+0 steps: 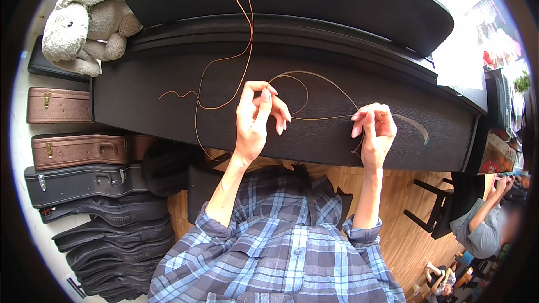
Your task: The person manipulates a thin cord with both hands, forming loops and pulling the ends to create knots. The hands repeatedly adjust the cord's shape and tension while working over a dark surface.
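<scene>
Thin copper-coloured wound strings, like instrument strings, lie over the closed lid of a black piano [139, 80]. My left hand [259, 113] pinches a looped string [313, 72] between thumb and forefinger, its other fingers curled loosely. To its right, my right hand [374, 130] pinches the same loop between thumb and fingertips. A flat, curved end [414, 124] stretches beyond my right hand, and a short length hangs below it. Another long string [251, 29] runs from the music stand down the lid to the left of my left hand, with a kinked end.
A plush toy [67, 33] sits at the piano's left end. Several instrument cases [80, 150] stand in a row at left. A black bench [433, 206] is on the wooden floor at right. Another person [480, 227] sits at far right, and one more farther down.
</scene>
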A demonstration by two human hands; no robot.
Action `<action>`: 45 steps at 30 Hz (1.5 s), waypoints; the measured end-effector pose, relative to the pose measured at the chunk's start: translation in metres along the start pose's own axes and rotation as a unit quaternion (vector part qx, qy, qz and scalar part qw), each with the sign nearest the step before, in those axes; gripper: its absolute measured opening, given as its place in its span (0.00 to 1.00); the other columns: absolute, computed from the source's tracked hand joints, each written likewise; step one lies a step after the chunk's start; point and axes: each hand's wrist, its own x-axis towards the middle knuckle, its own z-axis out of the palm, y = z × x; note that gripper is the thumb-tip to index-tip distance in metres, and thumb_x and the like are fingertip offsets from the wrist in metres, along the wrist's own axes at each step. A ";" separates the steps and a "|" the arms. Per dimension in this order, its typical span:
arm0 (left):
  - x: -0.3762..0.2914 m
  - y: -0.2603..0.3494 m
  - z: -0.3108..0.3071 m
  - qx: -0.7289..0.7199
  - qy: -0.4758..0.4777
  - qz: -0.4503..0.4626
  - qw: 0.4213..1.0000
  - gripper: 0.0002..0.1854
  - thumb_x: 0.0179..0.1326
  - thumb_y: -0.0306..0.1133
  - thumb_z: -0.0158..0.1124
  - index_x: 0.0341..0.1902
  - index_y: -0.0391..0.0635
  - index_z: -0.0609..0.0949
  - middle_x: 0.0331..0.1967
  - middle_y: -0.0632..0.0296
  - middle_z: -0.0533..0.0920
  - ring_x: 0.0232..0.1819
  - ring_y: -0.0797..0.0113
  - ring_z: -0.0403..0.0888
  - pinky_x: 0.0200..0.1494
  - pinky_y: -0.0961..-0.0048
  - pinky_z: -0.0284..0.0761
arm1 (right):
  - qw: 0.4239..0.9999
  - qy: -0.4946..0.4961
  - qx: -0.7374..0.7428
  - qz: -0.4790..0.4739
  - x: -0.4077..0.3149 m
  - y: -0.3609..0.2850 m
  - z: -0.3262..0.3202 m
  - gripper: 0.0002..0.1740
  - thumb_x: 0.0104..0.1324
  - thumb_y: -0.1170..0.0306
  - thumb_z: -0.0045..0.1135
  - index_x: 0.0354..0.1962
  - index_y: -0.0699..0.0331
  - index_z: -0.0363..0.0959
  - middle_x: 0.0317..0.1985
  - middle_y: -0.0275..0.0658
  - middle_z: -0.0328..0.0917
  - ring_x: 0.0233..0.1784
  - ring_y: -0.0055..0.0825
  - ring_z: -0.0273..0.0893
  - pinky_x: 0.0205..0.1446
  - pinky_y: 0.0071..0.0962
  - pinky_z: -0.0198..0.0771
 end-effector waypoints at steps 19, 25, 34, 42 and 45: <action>-0.001 0.007 0.007 0.107 -0.060 -0.005 0.992 0.30 0.69 0.25 0.65 0.70 0.38 0.64 0.51 0.47 0.86 0.35 0.68 0.87 0.45 0.73 0.84 | 0.995 -0.040 -0.092 -0.027 -0.002 0.000 -0.006 0.04 0.63 0.81 0.69 0.36 0.69 0.84 0.32 0.39 0.84 0.30 0.19 0.77 0.35 0.19 0.72; 0.001 0.001 0.010 0.149 -0.062 0.071 0.984 0.32 0.67 0.27 0.68 0.70 0.39 0.65 0.57 0.48 0.83 0.44 0.66 0.87 0.46 0.73 0.84 | 0.999 -0.024 -0.013 -0.017 -0.003 0.000 -0.001 0.04 0.64 0.82 0.67 0.33 0.70 0.80 0.32 0.42 0.84 0.29 0.21 0.79 0.32 0.19 0.75; 0.002 -0.001 0.008 0.064 -0.035 0.067 0.995 0.20 0.82 0.41 0.45 0.54 0.35 0.78 0.45 0.51 0.87 0.45 0.63 0.88 0.51 0.70 0.83 | 0.993 -0.097 -0.042 -0.053 -0.005 0.004 -0.002 0.09 0.61 0.84 0.69 0.31 0.67 0.76 0.30 0.43 0.84 0.31 0.25 0.82 0.35 0.21 0.76; 0.001 0.003 0.011 0.133 -0.070 0.071 0.986 0.21 0.81 0.41 0.47 0.52 0.33 0.80 0.47 0.46 0.87 0.50 0.55 0.88 0.54 0.64 0.85 | 0.995 -0.028 -0.051 -0.083 -0.007 0.004 -0.002 0.14 0.63 0.81 0.69 0.26 0.60 0.70 0.28 0.40 0.85 0.31 0.22 0.80 0.55 0.32 0.68; 0.000 0.002 0.010 0.141 -0.067 0.066 0.986 0.17 0.79 0.36 0.52 0.52 0.33 0.80 0.47 0.46 0.87 0.50 0.55 0.88 0.55 0.63 0.85 | 0.964 -0.021 -0.200 -0.173 -0.003 -0.003 -0.004 0.14 0.62 0.79 0.71 0.26 0.58 0.71 0.28 0.39 0.85 0.31 0.22 0.80 0.69 0.37 0.57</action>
